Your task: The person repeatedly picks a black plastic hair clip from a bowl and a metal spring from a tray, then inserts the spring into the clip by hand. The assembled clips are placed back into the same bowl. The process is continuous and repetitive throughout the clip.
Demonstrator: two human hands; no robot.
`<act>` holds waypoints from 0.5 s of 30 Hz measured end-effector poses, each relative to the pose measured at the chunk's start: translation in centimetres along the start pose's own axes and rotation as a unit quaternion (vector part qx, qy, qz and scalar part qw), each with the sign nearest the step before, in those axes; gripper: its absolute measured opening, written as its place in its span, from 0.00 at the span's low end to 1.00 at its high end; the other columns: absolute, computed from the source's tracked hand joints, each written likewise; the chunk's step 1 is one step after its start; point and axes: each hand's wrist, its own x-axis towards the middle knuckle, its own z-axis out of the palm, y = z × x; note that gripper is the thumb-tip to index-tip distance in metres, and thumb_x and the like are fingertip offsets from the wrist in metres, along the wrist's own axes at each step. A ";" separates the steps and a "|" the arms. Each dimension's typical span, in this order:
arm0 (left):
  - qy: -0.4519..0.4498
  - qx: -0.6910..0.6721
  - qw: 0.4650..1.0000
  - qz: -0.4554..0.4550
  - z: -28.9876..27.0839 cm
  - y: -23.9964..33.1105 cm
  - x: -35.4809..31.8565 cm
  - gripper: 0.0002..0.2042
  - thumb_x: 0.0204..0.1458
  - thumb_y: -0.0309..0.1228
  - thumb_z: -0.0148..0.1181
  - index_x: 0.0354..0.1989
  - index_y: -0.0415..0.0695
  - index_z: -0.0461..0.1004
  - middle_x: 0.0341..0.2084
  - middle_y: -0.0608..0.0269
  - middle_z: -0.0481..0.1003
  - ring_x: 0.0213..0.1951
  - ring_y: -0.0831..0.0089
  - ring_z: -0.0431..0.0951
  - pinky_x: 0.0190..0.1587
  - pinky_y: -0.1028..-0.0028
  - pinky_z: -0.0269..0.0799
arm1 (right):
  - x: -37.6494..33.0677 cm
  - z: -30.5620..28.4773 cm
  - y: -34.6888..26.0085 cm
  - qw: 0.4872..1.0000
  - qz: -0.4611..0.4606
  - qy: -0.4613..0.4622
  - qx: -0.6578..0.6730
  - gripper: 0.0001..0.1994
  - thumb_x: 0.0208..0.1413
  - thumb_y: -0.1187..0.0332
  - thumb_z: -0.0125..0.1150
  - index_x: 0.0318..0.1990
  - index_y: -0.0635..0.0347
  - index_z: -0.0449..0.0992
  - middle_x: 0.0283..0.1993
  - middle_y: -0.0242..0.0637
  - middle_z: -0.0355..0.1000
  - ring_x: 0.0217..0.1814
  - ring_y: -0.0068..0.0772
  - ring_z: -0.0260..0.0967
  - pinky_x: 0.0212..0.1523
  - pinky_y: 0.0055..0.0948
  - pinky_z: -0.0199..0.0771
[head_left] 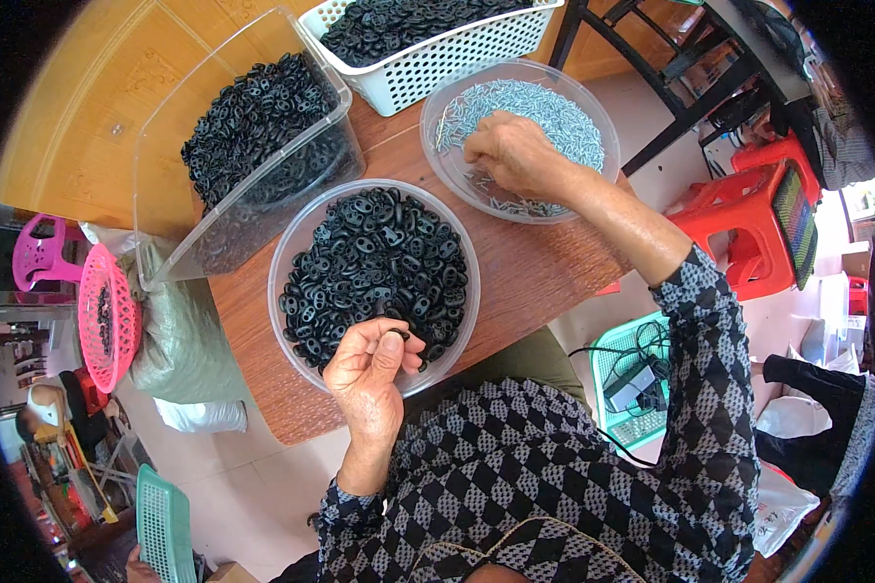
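Observation:
My left hand (371,374) is closed in a pinch on a small black two-holed plastic piece (398,333), mostly covered by my fingertips. It hovers over the near rim of a round clear tub (277,282) heaped with matching black pieces (374,257). Farther right, my right hand (520,155) reaches into a second round clear tub (610,136) of small silver screws (544,102). Its fingers are bent together at the screws' near left side, and whatever they grip is hidden.
Behind stand a clear rectangular bin (180,248) and a white perforated basket (447,73), both with black pieces, on the wooden table (515,267). Right of it are red stools (739,223) and a green basket (608,340) with cables. A sack (180,340) stands left.

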 end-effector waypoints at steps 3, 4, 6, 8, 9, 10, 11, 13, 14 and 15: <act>0.000 0.000 1.000 -0.001 0.1 0.0 0.0 0.08 0.52 0.27 0.57 0.34 0.33 0.70 0.23 0.54 0.75 0.21 0.75 0.72 0.24 0.80 0.69 | -0.4 -0.8 0.2 1.000 -0.004 -0.030 -0.003 0.01 0.42 0.74 0.60 0.24 0.59 0.76 0.26 0.39 0.69 0.34 0.42 0.67 0.35 0.38 0.67; 0.000 0.000 1.000 -0.004 0.1 0.0 0.0 0.08 0.52 0.27 0.57 0.34 0.33 0.70 0.23 0.54 0.75 0.21 0.75 0.72 0.24 0.80 0.69 | -0.5 -1.0 0.0 0.999 0.002 -0.053 -0.005 0.01 0.42 0.74 0.60 0.24 0.58 0.75 0.25 0.39 0.69 0.34 0.42 0.67 0.35 0.38 0.67; -0.001 -0.001 1.000 -0.001 0.1 0.0 0.1 0.08 0.52 0.27 0.57 0.34 0.33 0.70 0.23 0.54 0.75 0.21 0.75 0.72 0.24 0.80 0.69 | -0.8 -1.0 -0.1 0.997 0.002 -0.076 -0.012 0.01 0.41 0.74 0.60 0.24 0.58 0.75 0.26 0.38 0.69 0.34 0.42 0.67 0.34 0.38 0.66; -0.002 0.000 1.000 0.001 0.1 0.1 0.1 0.08 0.52 0.27 0.57 0.34 0.33 0.70 0.23 0.54 0.75 0.21 0.75 0.72 0.24 0.80 0.69 | -0.9 -0.7 -0.2 0.997 -0.008 -0.076 -0.022 0.01 0.41 0.74 0.60 0.24 0.58 0.75 0.26 0.38 0.69 0.34 0.41 0.66 0.34 0.38 0.66; -0.003 0.000 1.000 0.002 0.1 0.1 0.0 0.08 0.52 0.27 0.57 0.34 0.33 0.70 0.23 0.54 0.75 0.21 0.75 0.72 0.24 0.80 0.69 | -1.0 -0.7 -0.3 0.998 -0.006 -0.063 -0.022 0.01 0.41 0.74 0.60 0.25 0.58 0.75 0.26 0.37 0.69 0.34 0.41 0.66 0.34 0.38 0.66; -0.004 0.000 1.000 0.003 0.1 0.1 0.0 0.08 0.52 0.27 0.57 0.34 0.33 0.71 0.23 0.54 0.75 0.21 0.75 0.72 0.24 0.80 0.69 | -1.0 -0.6 -0.4 0.998 -0.004 -0.050 -0.023 0.01 0.41 0.74 0.60 0.25 0.58 0.75 0.26 0.37 0.69 0.34 0.41 0.66 0.34 0.39 0.66; -0.003 -0.002 1.000 0.000 0.1 0.1 0.0 0.08 0.52 0.27 0.57 0.34 0.33 0.71 0.23 0.54 0.75 0.21 0.75 0.72 0.24 0.80 0.69 | -1.1 -0.6 -0.5 0.999 -0.002 -0.037 -0.024 0.02 0.41 0.74 0.60 0.25 0.58 0.75 0.27 0.37 0.69 0.35 0.41 0.66 0.34 0.39 0.66; 0.004 -0.005 1.000 -0.006 0.1 0.2 0.0 0.08 0.52 0.27 0.57 0.34 0.33 0.71 0.23 0.54 0.75 0.21 0.75 0.72 0.24 0.80 0.69 | -1.1 -0.6 -0.4 1.000 -0.005 -0.028 -0.007 0.02 0.41 0.74 0.60 0.25 0.58 0.75 0.26 0.37 0.69 0.34 0.40 0.66 0.34 0.39 0.66; 0.004 -0.004 1.000 -0.004 0.1 0.2 0.0 0.08 0.52 0.27 0.57 0.34 0.33 0.71 0.23 0.54 0.75 0.21 0.75 0.72 0.24 0.80 0.69 | -1.1 -0.6 -0.4 1.000 -0.007 -0.023 0.000 0.02 0.41 0.73 0.60 0.25 0.58 0.74 0.26 0.37 0.68 0.34 0.40 0.66 0.34 0.39 0.66; 0.004 -0.003 1.000 -0.003 0.2 0.1 0.0 0.08 0.52 0.27 0.57 0.34 0.33 0.71 0.23 0.54 0.75 0.21 0.75 0.72 0.24 0.80 0.69 | -1.2 -0.6 -0.4 1.000 -0.002 -0.028 0.010 0.02 0.41 0.73 0.60 0.25 0.58 0.74 0.26 0.37 0.68 0.34 0.40 0.66 0.34 0.39 0.66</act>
